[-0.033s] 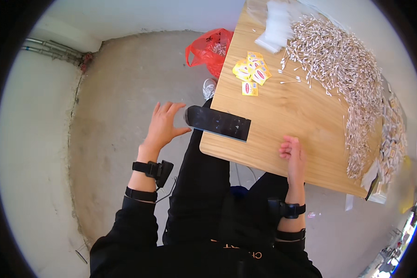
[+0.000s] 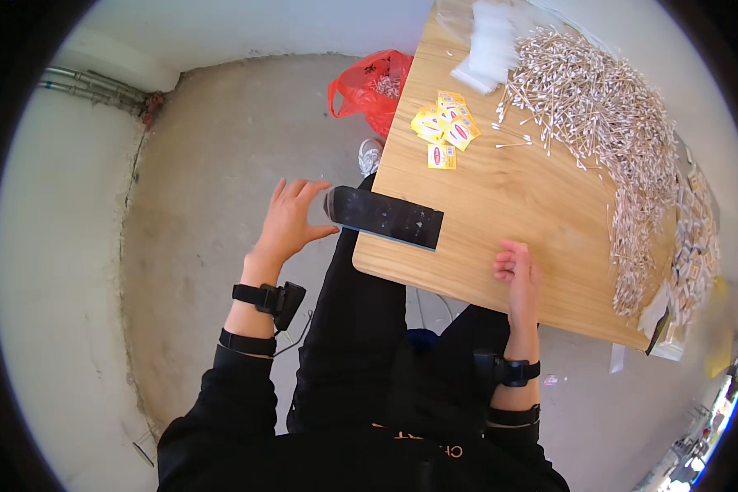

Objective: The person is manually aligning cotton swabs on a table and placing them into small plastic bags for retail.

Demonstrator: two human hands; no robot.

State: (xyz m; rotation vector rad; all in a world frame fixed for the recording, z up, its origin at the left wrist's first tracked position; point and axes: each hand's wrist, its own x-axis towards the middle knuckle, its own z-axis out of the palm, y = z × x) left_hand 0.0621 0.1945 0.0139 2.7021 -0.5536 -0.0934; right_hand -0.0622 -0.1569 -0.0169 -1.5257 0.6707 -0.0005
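Spreads fingers (image 2: 311,189) of left hand (image 2: 285,221) wide around one end of black slab (image 2: 389,218), contact unclear; curls right hand (image 2: 521,277) loosely, half-open, empty, over wooden surface (image 2: 508,201).

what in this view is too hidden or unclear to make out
All in the head view:
black object: underside, hidden by its upper face
red bag: right side, hidden by the table
cotton swabs: exact count, hidden by overlap
plastic bags: far ends, cut off by the top edge

Tabletop (image 2: 484,197): smooth wood-look. Blk slab (image 2: 389,215): glossy, smudged. Carrier bag (image 2: 357,100): thin plastic. Flr (image 2: 213,197): matt conc.
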